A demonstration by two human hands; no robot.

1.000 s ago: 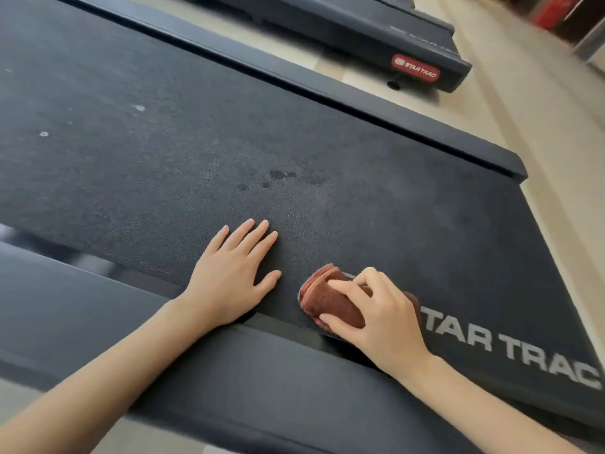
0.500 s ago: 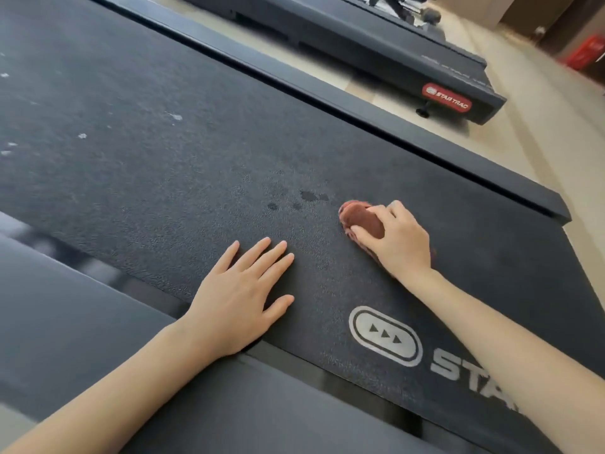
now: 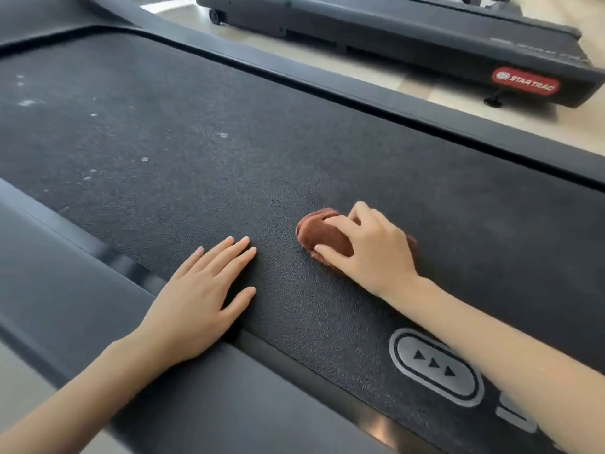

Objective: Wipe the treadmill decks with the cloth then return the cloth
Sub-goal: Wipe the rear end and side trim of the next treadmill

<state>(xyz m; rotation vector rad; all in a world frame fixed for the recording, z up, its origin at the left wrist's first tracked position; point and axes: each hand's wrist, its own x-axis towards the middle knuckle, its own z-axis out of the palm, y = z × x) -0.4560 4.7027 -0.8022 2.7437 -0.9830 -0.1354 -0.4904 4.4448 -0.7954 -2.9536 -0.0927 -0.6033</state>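
A dark textured treadmill deck (image 3: 203, 165) fills most of the head view, with pale specks on its left part. My right hand (image 3: 370, 250) grips a folded reddish-brown cloth (image 3: 322, 235) and presses it on the belt near the middle. Most of the cloth is hidden under the hand. My left hand (image 3: 199, 296) lies flat on the belt beside the near side rail (image 3: 98, 290), fingers straight, a short gap left of the cloth.
The far side rail (image 3: 409, 103) runs along the deck's other edge. Beyond a strip of pale floor (image 3: 376, 73) stands a second treadmill (image 3: 425, 40) with a red logo plate. An arrow logo (image 3: 433, 363) is printed on the belt at lower right.
My right hand slid the cloth from the near edge out across the belt, then back a little toward me. The dark spots seen earlier no longer show. My left hand stayed flat.
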